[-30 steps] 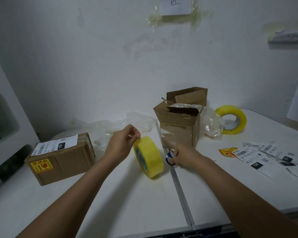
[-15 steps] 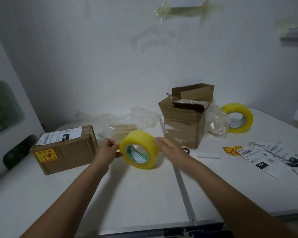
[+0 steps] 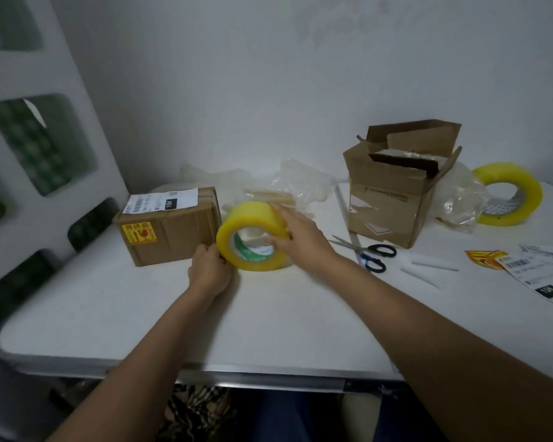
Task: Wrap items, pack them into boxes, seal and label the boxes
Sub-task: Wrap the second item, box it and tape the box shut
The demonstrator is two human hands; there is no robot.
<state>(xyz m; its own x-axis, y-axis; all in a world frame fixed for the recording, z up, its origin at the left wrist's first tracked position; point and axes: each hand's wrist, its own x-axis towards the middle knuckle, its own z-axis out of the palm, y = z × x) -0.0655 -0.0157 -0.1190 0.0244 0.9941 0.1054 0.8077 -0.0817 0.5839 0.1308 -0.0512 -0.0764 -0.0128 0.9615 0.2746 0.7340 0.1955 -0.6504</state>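
Observation:
A yellow tape roll (image 3: 253,224) stands on edge on the white table (image 3: 141,314), just right of a sealed brown box (image 3: 170,231) with a white label and a yellow sticker. My right hand (image 3: 297,237) holds the roll, fingers over its top and thumb inside the core. My left hand (image 3: 209,269) pinches at the roll's lower left edge, beside the sealed box. An open brown box (image 3: 393,199) with something wrapped in plastic inside stands at the right.
Black-handled scissors (image 3: 369,253) lie in front of the open box. A second yellow tape roll (image 3: 508,193) stands at the far right, shipping labels (image 3: 543,272) and yellow stickers (image 3: 482,258) nearer. Crumpled plastic wrap (image 3: 284,186) lies against the wall.
The tape roll has moved left up to the sealed box. My right hand let go of the scissors and took hold of the roll; my left hand shifted to its lower left edge.

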